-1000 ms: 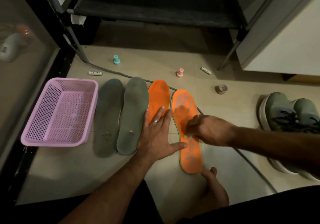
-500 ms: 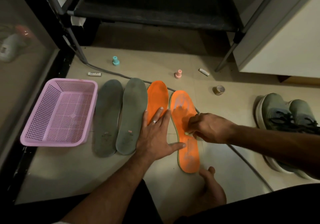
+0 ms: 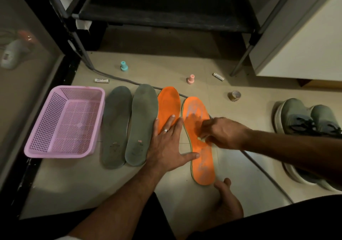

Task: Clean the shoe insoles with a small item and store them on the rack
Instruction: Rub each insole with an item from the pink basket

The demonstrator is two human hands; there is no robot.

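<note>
Right hand (image 3: 224, 133) fingers pinching small pale item (image 3: 200, 138) on right orange insole (image 3: 199, 139); left hand (image 3: 167, 141) fingers spread flat, thumb alone pinning edge; hard rubbing could slide insole

- right hand (image 3: 223, 133), pinching a small pale item (image 3: 202, 138), sits a touch further up the right orange insole (image 3: 199, 141) than 1 s ago; it was nearer the heel side of mid-insole, now about at the middle
- its fingertips are motion-blurred now
- pale smear on that insole reads slightly different around the fingers; too blurred to say more
- view shifts a little, so everything sits slightly lower and left in frame
</note>
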